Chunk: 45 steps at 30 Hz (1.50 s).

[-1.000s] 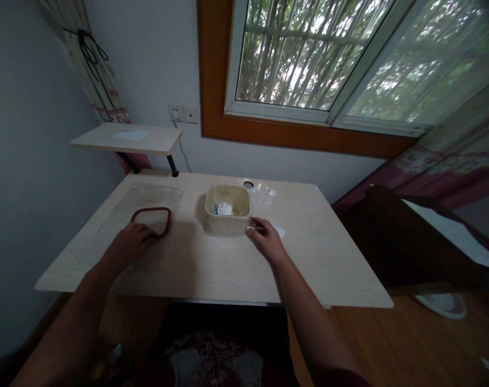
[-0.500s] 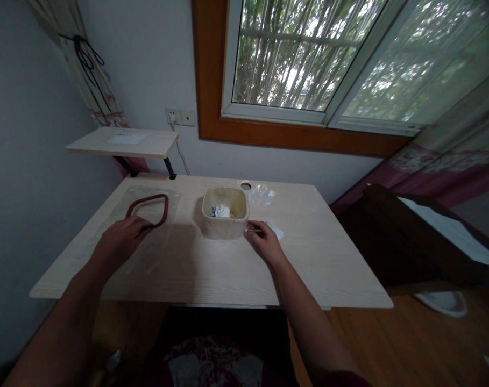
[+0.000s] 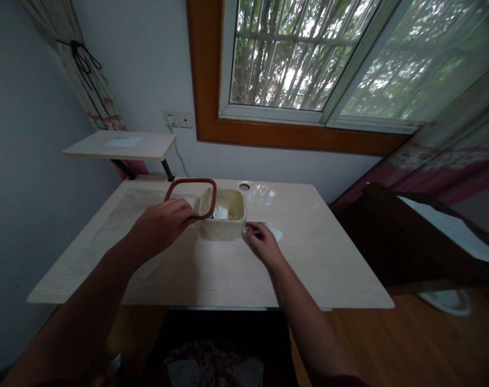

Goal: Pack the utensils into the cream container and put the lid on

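My left hand [image 3: 167,221] is closed on the near edge of a reddish-brown, rounded rectangular lid frame [image 3: 213,200]. Its middle is see-through; whether a clear pane fills it I cannot tell. The frame is tilted up, overlapping the left side of a cream-coloured rectangular tub [image 3: 218,231] in view. Inside the open tub lies a small crumpled white piece [image 3: 220,213]. My right hand [image 3: 264,242] rests by the tub's right side with curled fingers. Something small and pale shows at its fingertips, too small to name.
A clear plastic sheet [image 3: 115,231] lies flat on the left of the pale wooden desk [image 3: 309,258]. Behind my right hand is a white paper piece [image 3: 275,232]. A raised shelf [image 3: 147,146] stands at the back left, and a cable hole [image 3: 245,187] lies behind the tub.
My left hand has carried the reddish-brown lid frame rightward from above the plastic sheet to the tub's left side. My right hand stays beside the tub.
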{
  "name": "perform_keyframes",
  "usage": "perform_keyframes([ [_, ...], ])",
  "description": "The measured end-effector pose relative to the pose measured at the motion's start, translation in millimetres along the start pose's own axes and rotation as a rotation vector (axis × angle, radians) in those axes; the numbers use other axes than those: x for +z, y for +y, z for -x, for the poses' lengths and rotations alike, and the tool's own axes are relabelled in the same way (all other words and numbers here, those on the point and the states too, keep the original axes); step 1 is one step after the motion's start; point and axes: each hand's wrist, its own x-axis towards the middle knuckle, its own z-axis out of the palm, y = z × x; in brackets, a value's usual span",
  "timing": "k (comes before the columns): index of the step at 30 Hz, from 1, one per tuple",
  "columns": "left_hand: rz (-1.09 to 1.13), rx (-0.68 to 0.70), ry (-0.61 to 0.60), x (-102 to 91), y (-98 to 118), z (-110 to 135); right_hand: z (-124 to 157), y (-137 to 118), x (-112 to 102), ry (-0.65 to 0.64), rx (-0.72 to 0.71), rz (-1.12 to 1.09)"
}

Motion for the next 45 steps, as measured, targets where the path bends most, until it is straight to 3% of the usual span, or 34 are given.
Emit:
perform_keyframes([
  [6, -0.046, 0.153, -0.027, 10.8, 24, -43, -1, -1, 0, 0.012, -0.014, 0.014],
  [11, -0.004, 0.220, -0.062, 21.8, 35, -62, 0, 0, 0, 0.005, -0.020, -0.004],
  [23, 0.136, 0.237, -0.070, 29.7, 41, -72, 0, -5, -1, -0.012, -0.036, 0.006],
  [31, 0.340, 0.264, -0.125, 41.7, 30, -77, 1, -2, 0, -0.007, -0.030, 0.005],
  [36, 0.418, 0.269, -0.069, 41.7, 25, -73, 0, -6, -2, 0.033, -0.015, -0.019],
  [40, 0.408, 0.111, 0.136, 33.5, 14, -65, -5, -20, -9, 0.168, -0.023, -0.049],
  [43, 0.454, -0.156, 0.350, 38.7, -2, -60, -17, -40, -15, 0.252, -0.081, -0.045],
  [45, 0.559, -0.327, 0.430, 50.8, -12, -59, -29, -55, -16, 0.258, -0.146, -0.039],
])
